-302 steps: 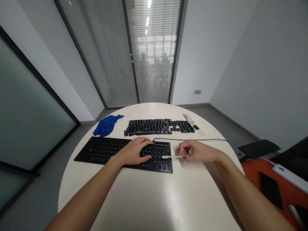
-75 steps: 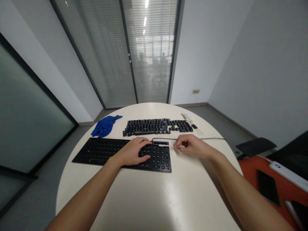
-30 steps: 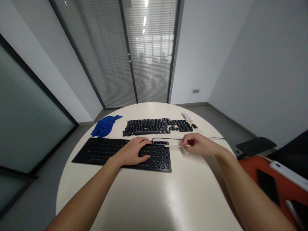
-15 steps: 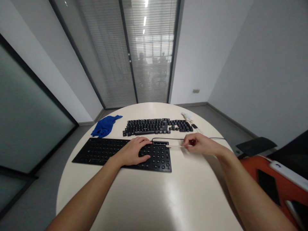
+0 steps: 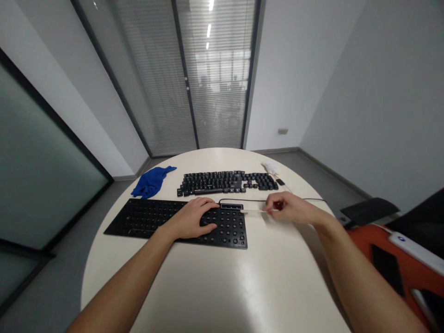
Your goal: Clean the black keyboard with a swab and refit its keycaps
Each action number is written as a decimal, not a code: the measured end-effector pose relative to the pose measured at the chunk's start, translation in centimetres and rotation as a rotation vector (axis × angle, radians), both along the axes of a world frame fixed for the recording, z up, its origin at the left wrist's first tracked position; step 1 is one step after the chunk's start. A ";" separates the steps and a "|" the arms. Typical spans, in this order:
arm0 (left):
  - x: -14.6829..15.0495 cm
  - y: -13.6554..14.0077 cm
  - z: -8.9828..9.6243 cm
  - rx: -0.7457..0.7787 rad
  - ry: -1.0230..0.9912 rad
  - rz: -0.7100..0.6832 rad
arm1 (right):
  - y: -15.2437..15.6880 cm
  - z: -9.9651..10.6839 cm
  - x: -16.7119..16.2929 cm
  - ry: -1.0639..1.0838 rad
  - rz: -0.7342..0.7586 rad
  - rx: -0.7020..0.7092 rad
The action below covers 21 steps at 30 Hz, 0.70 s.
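A black keyboard base [image 5: 152,217] with its keycaps off lies across the table. My left hand [image 5: 194,218] rests on it, fingers spread and thumb apart. In my right hand [image 5: 282,206], just off the keyboard's right edge, a thin white cotton swab [image 5: 254,211] is pinched between thumb and fingers. The swab's tip points left and is at the keyboard's upper right corner, by the small indicator panel [image 5: 231,206]. Behind the keyboard, the loose black keycaps [image 5: 215,181] are laid out in rows.
A blue cloth [image 5: 151,181] lies at the back left of the round table [image 5: 208,286]. More swabs in a bag [image 5: 270,168] lie at the back right, near a small black piece [image 5: 280,182]. A cable [image 5: 248,200] runs behind my right hand. An orange chair [image 5: 367,249] holds a phone [image 5: 386,268].
My right hand and the swab have shifted very slightly to the right. My left hand and the keyboard have stayed in place.
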<state>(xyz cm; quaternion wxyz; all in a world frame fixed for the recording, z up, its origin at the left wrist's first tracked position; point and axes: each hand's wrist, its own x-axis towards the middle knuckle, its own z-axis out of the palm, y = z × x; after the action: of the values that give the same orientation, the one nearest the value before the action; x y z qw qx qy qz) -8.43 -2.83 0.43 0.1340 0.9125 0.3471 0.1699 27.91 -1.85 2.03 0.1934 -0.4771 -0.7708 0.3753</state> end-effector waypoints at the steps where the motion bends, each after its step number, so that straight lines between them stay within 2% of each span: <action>1: 0.0 0.0 0.0 0.001 0.002 0.001 | 0.0 0.1 0.0 0.006 0.002 -0.003; 21: 0.3 0.0 0.2 -0.009 -0.006 -0.004 | -0.1 -0.3 -0.9 0.056 0.041 -0.016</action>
<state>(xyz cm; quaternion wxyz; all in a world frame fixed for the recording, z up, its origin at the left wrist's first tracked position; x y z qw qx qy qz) -8.17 -2.84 0.64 0.1394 0.9121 0.3457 0.1709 27.02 -1.97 1.74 0.2036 -0.4522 -0.7716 0.3984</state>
